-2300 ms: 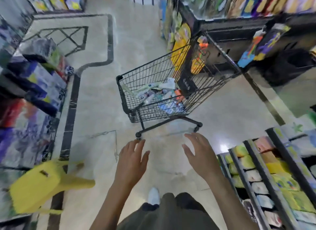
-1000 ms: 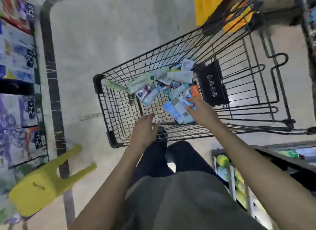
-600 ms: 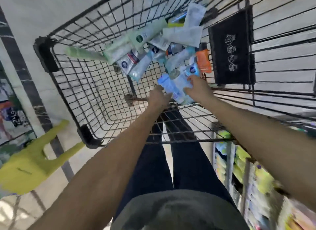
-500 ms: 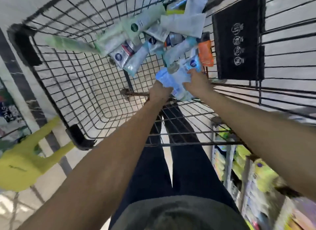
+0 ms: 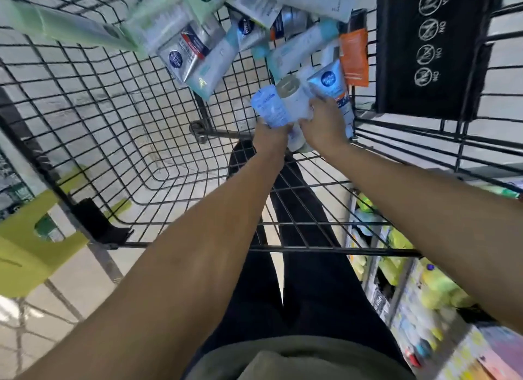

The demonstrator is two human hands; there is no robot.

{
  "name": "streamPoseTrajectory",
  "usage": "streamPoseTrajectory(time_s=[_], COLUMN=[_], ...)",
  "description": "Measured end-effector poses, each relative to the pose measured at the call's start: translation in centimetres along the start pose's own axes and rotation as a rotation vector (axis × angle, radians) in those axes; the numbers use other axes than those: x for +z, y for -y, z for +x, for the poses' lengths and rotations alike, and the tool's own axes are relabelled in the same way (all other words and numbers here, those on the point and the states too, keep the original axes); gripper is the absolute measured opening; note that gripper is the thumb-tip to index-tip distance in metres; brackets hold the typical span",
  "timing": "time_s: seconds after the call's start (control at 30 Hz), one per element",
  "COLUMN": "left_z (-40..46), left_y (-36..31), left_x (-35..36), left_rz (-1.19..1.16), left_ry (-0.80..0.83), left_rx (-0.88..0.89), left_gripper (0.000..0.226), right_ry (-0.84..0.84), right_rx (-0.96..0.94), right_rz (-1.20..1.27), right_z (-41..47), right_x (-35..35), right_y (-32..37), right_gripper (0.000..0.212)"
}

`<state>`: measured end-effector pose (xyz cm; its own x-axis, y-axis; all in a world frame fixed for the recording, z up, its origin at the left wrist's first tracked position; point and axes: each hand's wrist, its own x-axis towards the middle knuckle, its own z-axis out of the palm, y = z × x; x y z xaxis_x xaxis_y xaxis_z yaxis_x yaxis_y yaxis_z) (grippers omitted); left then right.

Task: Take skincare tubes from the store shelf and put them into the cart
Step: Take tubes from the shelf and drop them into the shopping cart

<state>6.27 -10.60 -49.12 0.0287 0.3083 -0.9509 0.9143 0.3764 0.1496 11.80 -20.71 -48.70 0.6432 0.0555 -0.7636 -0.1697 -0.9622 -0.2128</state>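
Note:
Both my arms reach down into the black wire cart [image 5: 119,130]. My left hand [image 5: 270,137] grips a light blue tube [image 5: 268,106] near the cart's floor. My right hand [image 5: 325,125] holds a white tube with a grey cap [image 5: 294,99] and touches a blue tube [image 5: 332,87] beside it. Several more skincare tubes lie heaped at the far end of the basket: an orange one [image 5: 353,57], a silver one [image 5: 188,50], pale green ones [image 5: 65,26] and white ones.
A black child-seat flap with warning icons [image 5: 430,48] stands at the cart's right. A yellow plastic stool [image 5: 31,246] lies on the tiled floor at left. A store shelf of green and yellow packets [image 5: 404,283] runs along the lower right.
I have stepped up to the cart and bent over it. Both hands went from hanging open above the floor down into the basket and closed on tubes there.

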Motion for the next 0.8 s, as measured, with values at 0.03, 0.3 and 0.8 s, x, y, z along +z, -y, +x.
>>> streamPoseTrajectory(time_s=[0.03,0.3,0.8], left_z=[0.4,1.6,-1.4], left_y=[0.2,1.7,-1.6], left_x=[0.0,-1.7,-9.1], left_rz=[0.001,-0.016,-0.174], left_ry=[-0.006,-0.001,0.158], left_rx=[-0.005,0.003,0.087], left_gripper=[0.032,0.031,0.029], right_ry=[-0.007,-0.064,0.123], right_rx=[-0.004,-0.046,-0.094], right_rz=[-0.007,-0.065,0.04], right_z=[-0.1,-0.9,-1.2], right_x=[0.0,0.8,-0.4], right_y=[0.0,0.8,1.2], right_gripper=[0.039,0.042,0.048])
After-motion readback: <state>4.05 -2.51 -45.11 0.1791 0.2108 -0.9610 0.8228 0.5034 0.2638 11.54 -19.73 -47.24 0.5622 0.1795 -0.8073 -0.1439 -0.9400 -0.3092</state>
